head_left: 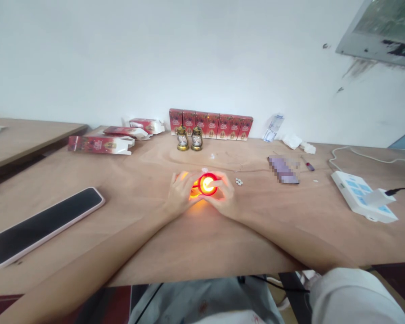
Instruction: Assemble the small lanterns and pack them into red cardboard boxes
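Observation:
My left hand point(181, 191) and my right hand point(224, 194) meet at the middle of the wooden table point(202, 234), both wrapped round a small lit red lantern point(206, 184) that glows orange. Its round bright end faces me. Fingers of both hands curl over it, so most of its body is hidden. Just right of my right hand lie a few small round white button cells point(239, 182). Two gold mini lanterns point(189, 138) stand upright behind, in front of a row of red boxes point(211, 124) along the wall.
A phone in a pink case point(43, 223) lies face up at the near left. Several opened red boxes point(101, 144) lie at the back left. A white power strip point(362, 195) with cable sits at the right. A small screwdriver point(308, 164) and crumpled wrappers point(293, 140) lie behind it.

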The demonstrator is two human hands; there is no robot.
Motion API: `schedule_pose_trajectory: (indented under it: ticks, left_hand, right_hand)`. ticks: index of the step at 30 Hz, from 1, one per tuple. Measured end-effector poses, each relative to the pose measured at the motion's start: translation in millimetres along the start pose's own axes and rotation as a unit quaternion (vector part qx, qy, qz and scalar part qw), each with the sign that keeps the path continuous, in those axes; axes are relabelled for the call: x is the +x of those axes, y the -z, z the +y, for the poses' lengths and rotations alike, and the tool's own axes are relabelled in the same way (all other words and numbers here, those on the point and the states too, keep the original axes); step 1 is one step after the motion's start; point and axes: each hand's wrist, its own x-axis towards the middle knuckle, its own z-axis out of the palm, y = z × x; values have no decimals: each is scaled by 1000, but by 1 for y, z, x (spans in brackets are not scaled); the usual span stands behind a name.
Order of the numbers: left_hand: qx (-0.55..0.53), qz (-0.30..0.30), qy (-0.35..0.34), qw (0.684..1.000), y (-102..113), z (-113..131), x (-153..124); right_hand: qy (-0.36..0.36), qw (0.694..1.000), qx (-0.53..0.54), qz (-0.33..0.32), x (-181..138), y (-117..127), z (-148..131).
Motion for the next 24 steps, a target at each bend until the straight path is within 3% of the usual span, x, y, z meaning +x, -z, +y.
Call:
schedule_pose_trajectory:
  ticks: [4, 9, 15, 21, 24]
  left_hand:
    - [-2, -22, 18, 1000, 1, 0, 0]
    - [-3, -3, 18, 1000, 1, 1, 4]
    - [-27, -20, 24, 999, 5, 2, 9]
    - [-24, -24, 21, 999, 6, 1, 11]
    - [-9, -24, 34, 999, 6, -3, 10]
  right_hand:
    - [-39, 999, 16, 13, -2, -2, -3]
    - [-70, 995, 63, 45, -2, -7, -4]
    - [-92, 993, 74, 19, 3, -2, -7]
    - [-39, 998, 49, -24, 4, 5, 0]
    - [-40, 998, 44, 13, 8, 11, 16]
